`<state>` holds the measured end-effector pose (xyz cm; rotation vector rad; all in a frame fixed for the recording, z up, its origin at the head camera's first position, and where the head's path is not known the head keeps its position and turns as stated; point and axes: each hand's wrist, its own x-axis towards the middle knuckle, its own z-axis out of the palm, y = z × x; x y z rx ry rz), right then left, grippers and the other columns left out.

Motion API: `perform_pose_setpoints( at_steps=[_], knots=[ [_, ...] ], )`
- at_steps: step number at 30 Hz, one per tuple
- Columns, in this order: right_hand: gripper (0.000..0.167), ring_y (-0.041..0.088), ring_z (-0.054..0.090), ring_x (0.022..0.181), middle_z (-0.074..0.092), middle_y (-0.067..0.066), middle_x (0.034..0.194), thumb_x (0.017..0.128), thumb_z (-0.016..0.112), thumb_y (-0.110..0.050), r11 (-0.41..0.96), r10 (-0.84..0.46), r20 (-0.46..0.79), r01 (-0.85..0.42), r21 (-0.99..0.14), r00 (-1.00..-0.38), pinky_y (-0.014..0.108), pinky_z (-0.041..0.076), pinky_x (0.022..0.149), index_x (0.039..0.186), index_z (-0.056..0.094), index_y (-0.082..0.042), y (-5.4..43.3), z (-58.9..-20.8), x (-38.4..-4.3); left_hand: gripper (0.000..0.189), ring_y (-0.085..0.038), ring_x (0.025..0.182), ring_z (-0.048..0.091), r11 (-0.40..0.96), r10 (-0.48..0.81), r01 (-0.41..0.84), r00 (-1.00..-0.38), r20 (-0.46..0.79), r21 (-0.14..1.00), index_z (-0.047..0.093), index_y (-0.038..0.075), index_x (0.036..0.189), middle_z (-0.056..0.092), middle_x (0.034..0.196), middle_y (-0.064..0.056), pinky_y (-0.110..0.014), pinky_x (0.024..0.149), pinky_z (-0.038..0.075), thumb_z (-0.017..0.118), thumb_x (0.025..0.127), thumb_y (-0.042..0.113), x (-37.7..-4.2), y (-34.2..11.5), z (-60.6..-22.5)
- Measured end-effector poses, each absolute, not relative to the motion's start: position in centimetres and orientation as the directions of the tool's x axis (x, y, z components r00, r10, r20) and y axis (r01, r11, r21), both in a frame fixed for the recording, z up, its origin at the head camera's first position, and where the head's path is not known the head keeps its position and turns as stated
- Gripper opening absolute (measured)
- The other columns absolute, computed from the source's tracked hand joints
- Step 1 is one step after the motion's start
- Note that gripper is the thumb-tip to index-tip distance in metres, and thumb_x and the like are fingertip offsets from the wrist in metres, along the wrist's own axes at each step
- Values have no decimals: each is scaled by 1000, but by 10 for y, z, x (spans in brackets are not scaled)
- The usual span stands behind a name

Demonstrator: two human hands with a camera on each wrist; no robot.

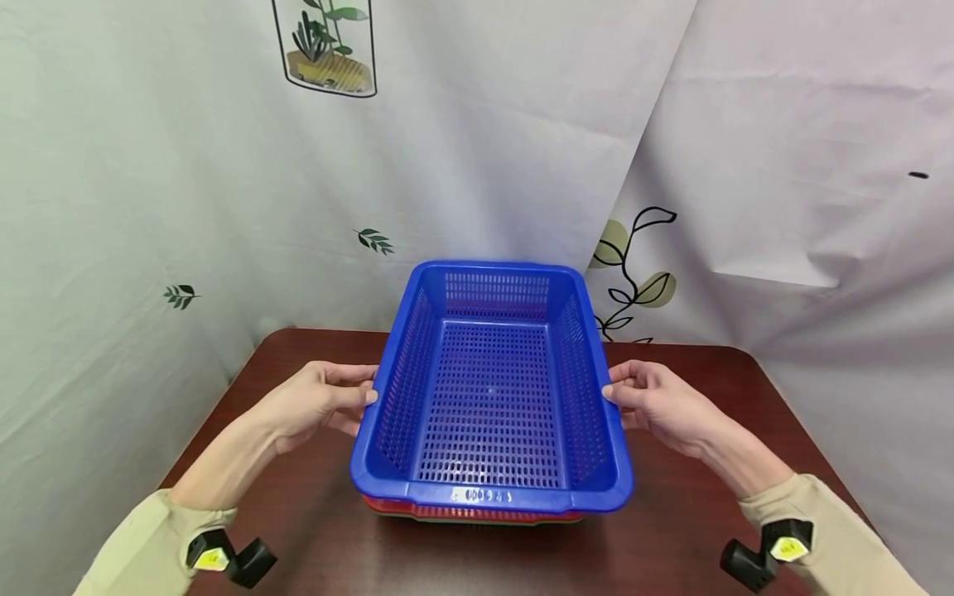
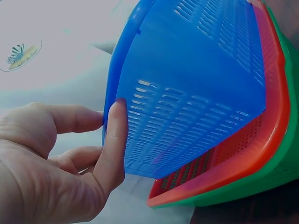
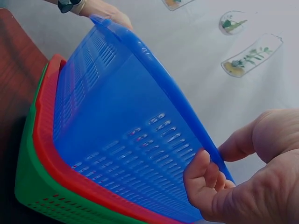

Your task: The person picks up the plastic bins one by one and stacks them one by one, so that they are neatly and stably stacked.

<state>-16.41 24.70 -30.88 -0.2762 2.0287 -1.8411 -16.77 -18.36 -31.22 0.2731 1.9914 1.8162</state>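
Both hands hold a blue plastic basket (image 1: pixel 492 389) with slotted walls and floor, one at each long side. My left hand (image 1: pixel 316 401) pinches its left rim between thumb and fingers. On the opposite rim, my right hand (image 1: pixel 663 406) has the same kind of pinch. Under the blue basket is a red basket (image 2: pixel 275 135), itself set inside a green basket (image 3: pixel 28 172). The wrist views show the blue one raised partway out of the red one, its lower part still within or just over the red rim. Whether its bottom touches the red basket is hidden.
The stack stands on a dark reddish-brown table (image 1: pixel 298 513) with rounded far corners. Behind and beside the table hangs a pale cloth (image 1: pixel 477 165) printed with plants. Each wrist wears a small black camera (image 1: pixel 253 563).
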Motion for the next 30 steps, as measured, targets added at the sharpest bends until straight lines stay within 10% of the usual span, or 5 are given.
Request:
perform_pose_setpoints(
  at_steps=[30],
  knots=[
    [24,17,65,73,61,11,88,97,53,3,116,-369,-181,149,-982,-912,34,59,70,114,40,15,239,-341,-173,59,-20,78,69,171,369,-197,-896,-248,965,34,-20,144,70,101,-15,-40,72,61,60,95,0,-175,-182,-336]
  ],
)
